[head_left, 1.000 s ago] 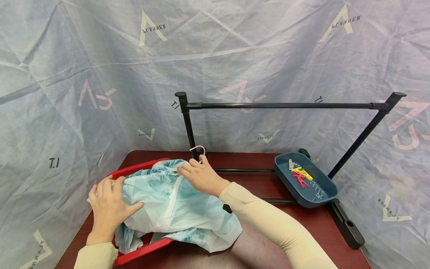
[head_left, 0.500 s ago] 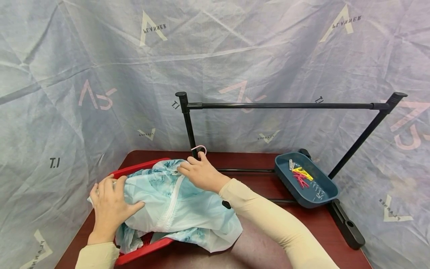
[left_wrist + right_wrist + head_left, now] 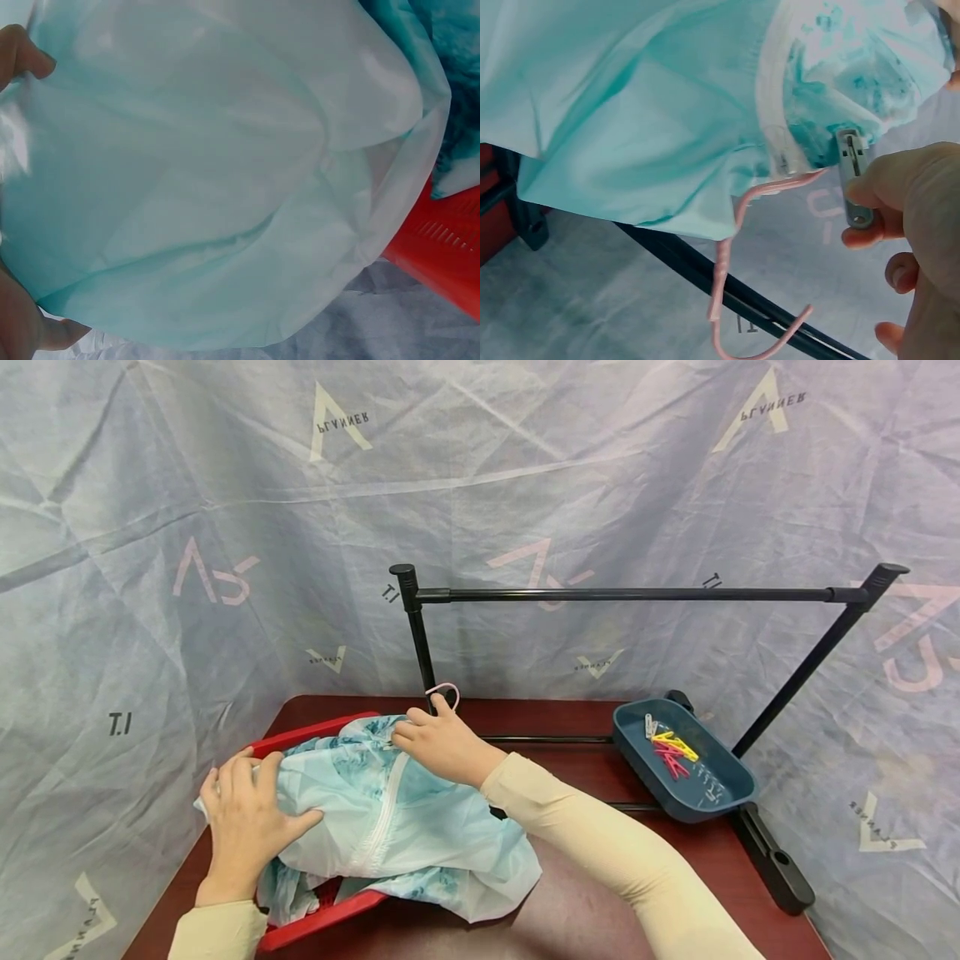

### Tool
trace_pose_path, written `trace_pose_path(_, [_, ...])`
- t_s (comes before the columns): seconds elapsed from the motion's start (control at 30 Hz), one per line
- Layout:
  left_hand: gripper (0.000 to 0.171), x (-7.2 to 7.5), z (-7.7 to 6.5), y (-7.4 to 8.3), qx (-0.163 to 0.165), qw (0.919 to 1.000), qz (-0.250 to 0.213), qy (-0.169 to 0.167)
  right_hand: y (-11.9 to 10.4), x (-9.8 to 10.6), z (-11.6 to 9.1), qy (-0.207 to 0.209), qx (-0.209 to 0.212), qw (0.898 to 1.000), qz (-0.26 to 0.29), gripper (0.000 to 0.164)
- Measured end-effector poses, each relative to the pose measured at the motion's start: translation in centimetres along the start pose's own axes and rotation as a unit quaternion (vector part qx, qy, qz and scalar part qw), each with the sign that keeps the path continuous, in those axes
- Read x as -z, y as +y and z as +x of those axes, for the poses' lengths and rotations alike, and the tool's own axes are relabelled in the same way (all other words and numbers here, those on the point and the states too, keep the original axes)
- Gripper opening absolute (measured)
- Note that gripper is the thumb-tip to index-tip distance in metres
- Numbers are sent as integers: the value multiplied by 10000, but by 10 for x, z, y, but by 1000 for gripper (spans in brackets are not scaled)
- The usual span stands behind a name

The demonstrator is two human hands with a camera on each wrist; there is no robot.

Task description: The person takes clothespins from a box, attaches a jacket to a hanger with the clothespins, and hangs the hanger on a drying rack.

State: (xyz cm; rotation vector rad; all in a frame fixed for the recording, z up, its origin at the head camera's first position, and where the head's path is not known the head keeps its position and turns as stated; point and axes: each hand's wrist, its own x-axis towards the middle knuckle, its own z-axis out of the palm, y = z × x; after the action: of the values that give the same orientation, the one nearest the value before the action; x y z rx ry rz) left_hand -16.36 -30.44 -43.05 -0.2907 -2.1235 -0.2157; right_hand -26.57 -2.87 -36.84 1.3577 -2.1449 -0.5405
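A light-blue jacket (image 3: 322, 810) with a white zip and darker patterned parts hangs on a pink clothes hanger (image 3: 720, 281), mostly hidden inside it. Its hook sticks out past the collar. My right hand (image 3: 446, 747) pinches a grey clothespin (image 3: 853, 180) between thumb and forefinger, the pin's tip right at the patterned collar edge beside the zip's top. At the jacket's left side, my left hand (image 3: 243, 818) grips the cloth with fingers spread and bent over it. Finger and thumb show at the cloth's edge in the left wrist view.
Under the jacket stands a red basket (image 3: 330, 910) with more patterned cloth inside. A black clothes rack (image 3: 637, 596) rises behind on the dark red table (image 3: 540, 768). To the right, a blue tray (image 3: 720, 777) holds yellow, pink and pale clothespins.
My right hand has shifted slightly left and down at the collar, its forefinger lower against the hanger's hook. The left hand and the jacket stay nearly in place.
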Motion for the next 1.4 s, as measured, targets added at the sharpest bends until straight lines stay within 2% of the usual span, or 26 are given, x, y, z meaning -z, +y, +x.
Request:
trace_pose_path(0.3, [88,1,-2,0,78,9999,-46,-129,5,5,0,-181,98,9998,-63,28])
trace_pose_path(0.43, [87,-1,-2,0,42,9999,-106,-26,7,4,-1,4,105,9999,-34,28])
trace_pose_path(0.6, [86,-3,-2,0,-17,9998,-107,142,9,-2,-3,203,-6,9994,279,31])
trace_pose_path(1.0, [89,-2,-4,-3,82,9998,-105,-166,11,-20,-4,593,17,9909,1208,41])
trace_pose_path(1.2, [92,-3,-5,-3,85,9997,-127,-172,12,-20,-6,837,25,9897,1159,39])
trace_pose_path(1.4, [93,-2,-4,-2,143,9995,-164,-216,11,-23,-8,1055,-202,9846,1378,39])
